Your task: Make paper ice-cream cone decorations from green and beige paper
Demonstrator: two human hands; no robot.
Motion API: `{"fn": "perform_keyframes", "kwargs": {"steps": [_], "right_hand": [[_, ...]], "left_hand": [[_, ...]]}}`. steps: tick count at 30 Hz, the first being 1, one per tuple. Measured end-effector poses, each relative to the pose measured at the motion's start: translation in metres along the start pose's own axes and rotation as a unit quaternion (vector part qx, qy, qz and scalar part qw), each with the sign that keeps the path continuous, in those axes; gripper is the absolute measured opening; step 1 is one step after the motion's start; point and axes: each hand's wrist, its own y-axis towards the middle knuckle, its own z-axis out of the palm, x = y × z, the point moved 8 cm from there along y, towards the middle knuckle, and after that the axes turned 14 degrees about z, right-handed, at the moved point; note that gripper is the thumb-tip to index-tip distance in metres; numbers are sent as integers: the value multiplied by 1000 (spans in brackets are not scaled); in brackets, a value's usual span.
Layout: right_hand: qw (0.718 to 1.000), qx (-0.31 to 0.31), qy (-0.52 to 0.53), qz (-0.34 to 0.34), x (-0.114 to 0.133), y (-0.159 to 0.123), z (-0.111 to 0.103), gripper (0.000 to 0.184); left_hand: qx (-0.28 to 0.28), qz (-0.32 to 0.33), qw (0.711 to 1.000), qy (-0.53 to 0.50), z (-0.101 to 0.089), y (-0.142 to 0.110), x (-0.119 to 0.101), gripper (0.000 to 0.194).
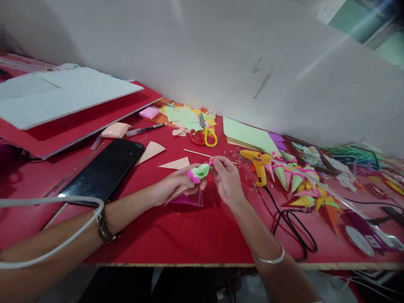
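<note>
In my left hand [179,185] I hold a small paper cone [202,170], its light green opening turned up and bright pink clay along part of the rim. My right hand [227,179] pinches a bit of pink clay [211,162] between thumb and fingertips, close to the cone's right side. Whether that clay touches the rim I cannot tell. Under my left hand lies a clear packet [198,198] with something magenta in it. Two peach paper pieces [175,163] and a thin wooden stick [197,152] lie just beyond my hands.
A yellow glue gun [258,162] with a black cord [285,219] lies to the right, beside several finished-looking colored cones [296,179]. Scissors [210,136] rest near paper scraps [183,118]. On the left are a black phone [107,168] and large boards [69,94]. A white cable [101,210] crosses my left forearm.
</note>
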Motion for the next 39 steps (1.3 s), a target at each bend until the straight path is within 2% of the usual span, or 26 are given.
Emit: {"fn": "perform_keyframes", "kwargs": {"steps": [12,24,29,35,39], "right_hand": [[1000,0,-6,0,1,-1,1,9],[1000,-7,-5,6,0,-1,1,4],[1000,3,-2,9,2,-2,3,7],[1000,4,-8,4,2,-3,4,5],[1000,18,6,10,1,-3,5,7]], "left_hand": [[6,4,1000,5,1,0,-1,25],[4,1,1000,-3,0,-1,-1,29],[11,6,1000,2,2,0,-1,23],[0,-1,1000,-14,1,0,-1,33],[-3,0,1000,-14,2,0,-2,29]]}}
